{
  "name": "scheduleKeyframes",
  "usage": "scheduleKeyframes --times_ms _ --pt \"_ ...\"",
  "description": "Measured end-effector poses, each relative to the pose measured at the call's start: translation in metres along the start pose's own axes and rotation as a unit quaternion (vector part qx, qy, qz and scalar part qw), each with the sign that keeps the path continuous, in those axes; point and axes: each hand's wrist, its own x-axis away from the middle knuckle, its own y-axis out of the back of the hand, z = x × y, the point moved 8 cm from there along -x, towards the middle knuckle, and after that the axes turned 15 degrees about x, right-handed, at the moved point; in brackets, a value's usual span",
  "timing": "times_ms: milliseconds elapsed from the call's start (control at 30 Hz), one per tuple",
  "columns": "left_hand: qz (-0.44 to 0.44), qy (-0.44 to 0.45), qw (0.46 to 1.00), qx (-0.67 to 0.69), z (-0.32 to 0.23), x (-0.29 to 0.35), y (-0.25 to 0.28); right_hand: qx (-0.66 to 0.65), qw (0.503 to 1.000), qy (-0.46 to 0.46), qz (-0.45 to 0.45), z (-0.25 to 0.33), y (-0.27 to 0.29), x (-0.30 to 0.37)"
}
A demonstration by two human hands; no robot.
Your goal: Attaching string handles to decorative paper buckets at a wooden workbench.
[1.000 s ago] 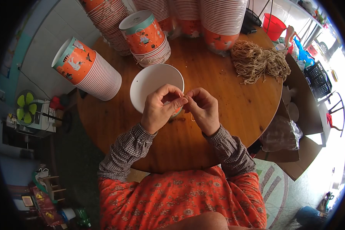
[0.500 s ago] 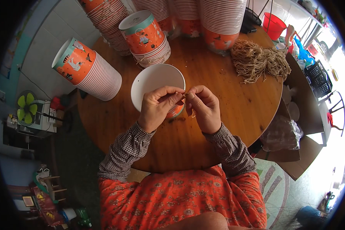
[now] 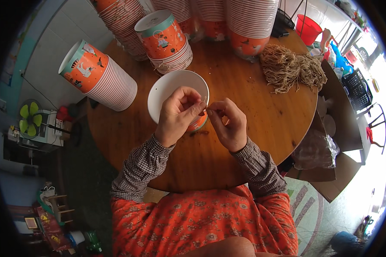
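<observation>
An orange paper bucket with a white inside stands on the round wooden table, its open mouth tilted up at me. At its right rim my two hands meet. My left hand pinches with thumb and forefinger at the rim, the other fingers curled over the opening. Close beside it my right hand pinches the thin end of a twine cord between thumb and forefinger. Most of the cord is hidden by the fingertips, and a knot cannot be made out. A bundle of tan twine cords lies at the table's right.
A leaning stack of orange buckets is at the left. Behind my bucket stands an upside-down stack with cords on it. More wrapped stacks line the back. An open cardboard box stands beyond the table's right edge.
My fingertips have drawn slightly apart, the right hand moving a little down and right. The left fingers have lifted and curled; the cord's hanging loop no longer shows.
</observation>
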Motion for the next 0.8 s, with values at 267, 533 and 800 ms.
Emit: scheduleKeyframes --times_ms 267,533,800 --pt "0.075 -0.159 0.952 -0.251 -0.017 0.007 -0.013 0.012 1.000 0.000 -0.012 -0.005 0.002 0.000" --pt "0.096 -0.270 0.877 -0.386 -0.034 0.017 -0.031 0.009 0.999 -0.034 -0.007 -0.011 0.001 0.000" --pt "0.124 -0.259 0.885 -0.366 -0.035 0.012 -0.031 0.012 0.998 -0.058 0.002 -0.012 0.002 -0.001"
